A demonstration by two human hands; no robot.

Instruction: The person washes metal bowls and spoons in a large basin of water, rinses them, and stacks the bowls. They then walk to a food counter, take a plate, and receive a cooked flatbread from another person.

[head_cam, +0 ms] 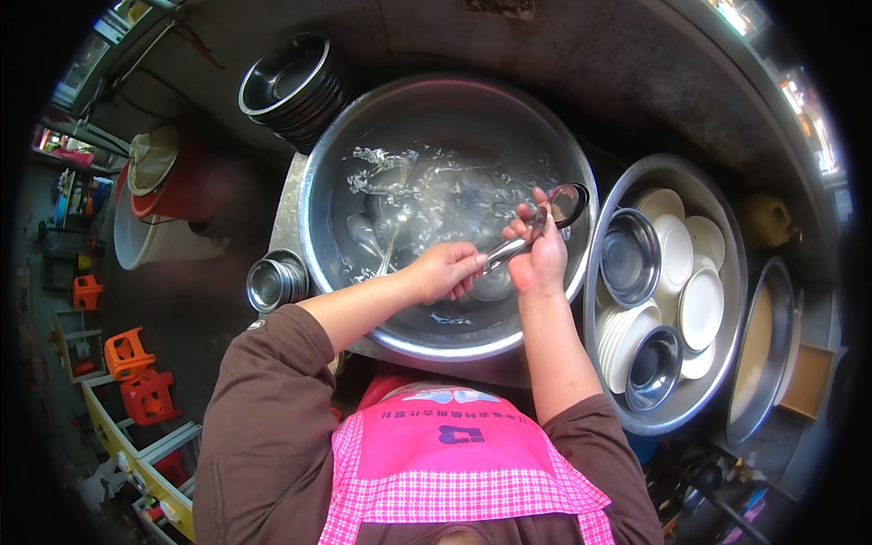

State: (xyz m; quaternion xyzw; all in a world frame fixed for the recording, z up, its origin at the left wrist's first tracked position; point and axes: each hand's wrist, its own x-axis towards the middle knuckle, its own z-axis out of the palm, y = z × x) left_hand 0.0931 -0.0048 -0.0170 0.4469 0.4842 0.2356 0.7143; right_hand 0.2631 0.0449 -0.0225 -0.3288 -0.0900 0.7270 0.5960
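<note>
A bundle of shiny metal spoons (567, 204), bowls towards the upper right, is held over a wide metal basin (446, 353) of rippling water. My left hand (446, 271) pinches their handle ends. Around the handles nearer the bowls curl the fingers of my right hand (541, 255), palm turned up. How many spoons are in the bundle I cannot tell. Under the water, to the left of my left hand, lie more spoons (364, 235), blurred by the ripples. A pale round shape under the water below the handles is too unclear to name.
Right of the basin stands a metal tub (708, 402) with white plates (700, 310) and metal bowls (630, 255). Stacked metal bowls (286, 75) rise at the back left. Small metal cups (272, 283) lie left of the basin. A red bucket (184, 184) stands farther left.
</note>
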